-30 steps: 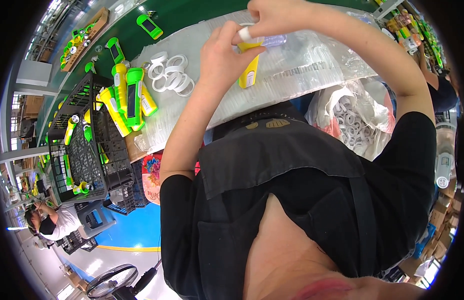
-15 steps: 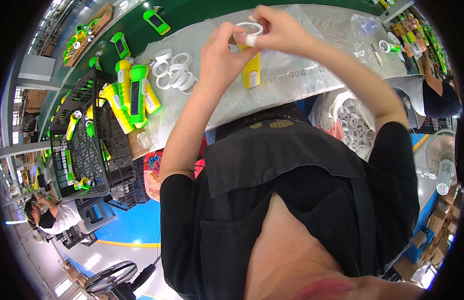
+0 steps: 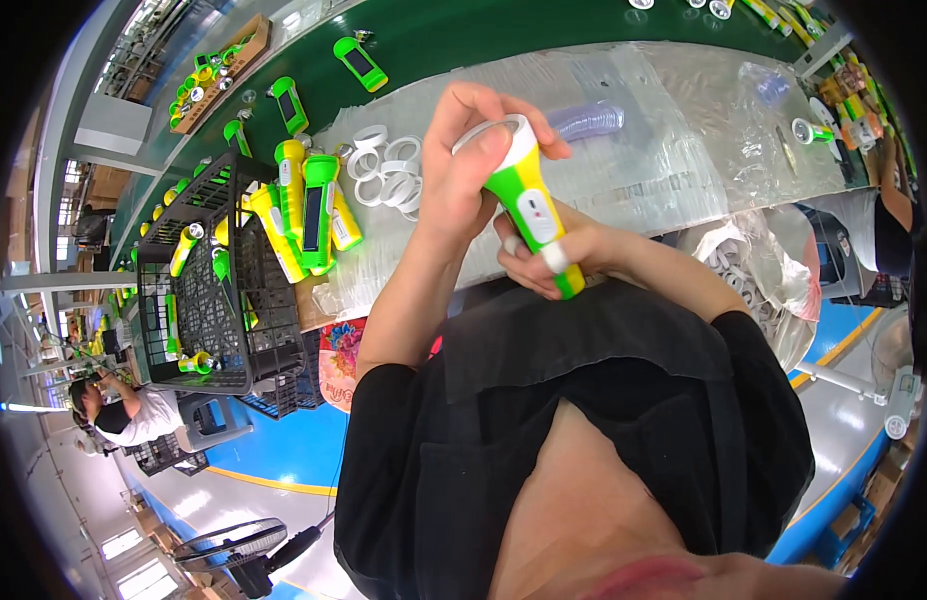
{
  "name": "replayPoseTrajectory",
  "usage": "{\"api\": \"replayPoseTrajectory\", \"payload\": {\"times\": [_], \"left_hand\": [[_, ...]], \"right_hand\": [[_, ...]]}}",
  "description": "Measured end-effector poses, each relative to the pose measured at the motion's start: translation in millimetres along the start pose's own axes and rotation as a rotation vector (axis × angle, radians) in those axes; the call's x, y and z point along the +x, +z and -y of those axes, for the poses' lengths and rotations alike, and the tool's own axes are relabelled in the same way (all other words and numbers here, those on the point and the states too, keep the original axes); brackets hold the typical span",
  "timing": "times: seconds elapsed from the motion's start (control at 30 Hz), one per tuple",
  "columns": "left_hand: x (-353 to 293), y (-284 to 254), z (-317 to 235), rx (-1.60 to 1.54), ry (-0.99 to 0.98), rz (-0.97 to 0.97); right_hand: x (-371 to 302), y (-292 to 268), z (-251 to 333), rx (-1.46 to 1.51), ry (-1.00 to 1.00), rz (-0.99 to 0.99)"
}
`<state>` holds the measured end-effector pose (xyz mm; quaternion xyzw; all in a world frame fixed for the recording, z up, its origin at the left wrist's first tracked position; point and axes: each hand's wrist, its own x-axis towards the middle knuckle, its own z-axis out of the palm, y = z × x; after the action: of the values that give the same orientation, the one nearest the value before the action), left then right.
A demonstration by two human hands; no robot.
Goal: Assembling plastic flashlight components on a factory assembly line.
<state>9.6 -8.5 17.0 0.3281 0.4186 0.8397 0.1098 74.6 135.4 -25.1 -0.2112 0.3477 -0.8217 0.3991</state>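
Observation:
A yellow and green flashlight (image 3: 535, 206) is held tilted in front of my chest, its head up and its tail toward me. Around its head end is a white ring (image 3: 525, 131). My left hand (image 3: 460, 160) is closed over that head, with the thumb and fingers on the ring. Lower down, my right hand (image 3: 584, 246) is wrapped round the handle near its tail; white tape covers parts of its fingers. To the left on the table lies a loose pile of white rings (image 3: 394, 182). Behind my hands is a row of clear discs (image 3: 590, 121).
Several flashlights (image 3: 318, 220) lie bunched at the table's left edge, beside a black crate (image 3: 246, 352) with more inside. A green belt (image 3: 434, 50) runs along the far side. At the right front hangs a bag of white rings (image 3: 790, 262). A co-worker's arm (image 3: 892, 185) is far right.
The flashlight has come off the table toward me and tipped over. My right hand has moved from the ring down to the handle; my left stays at the head. The whole view has shifted.

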Motion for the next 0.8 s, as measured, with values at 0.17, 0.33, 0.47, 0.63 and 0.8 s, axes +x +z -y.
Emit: {"api": "replayPoseTrajectory", "payload": {"times": [0.17, 0.33, 0.47, 0.63, 0.8], "left_hand": [[44, 5, 3, 0.492, 0.038, 0.143], [124, -48, 14, 1.114, -0.046, -0.113], [218, -102, 58, 1.417, 0.201, -0.283], [287, -161, 140, 1.73, 0.251, 0.021], [263, -132, 169, 1.619, 0.053, 0.22]], "right_hand": [[-18, -23, 42, -0.05, -0.047, -0.071], [-85, -93, 100, -1.33, -0.534, -0.897], [-240, -178, 150, -1.434, -0.838, -1.881], [-387, -240, 203, -1.493, -0.052, -2.39], [-392, -259, 223, -1.809, 0.772, -1.968]]}}
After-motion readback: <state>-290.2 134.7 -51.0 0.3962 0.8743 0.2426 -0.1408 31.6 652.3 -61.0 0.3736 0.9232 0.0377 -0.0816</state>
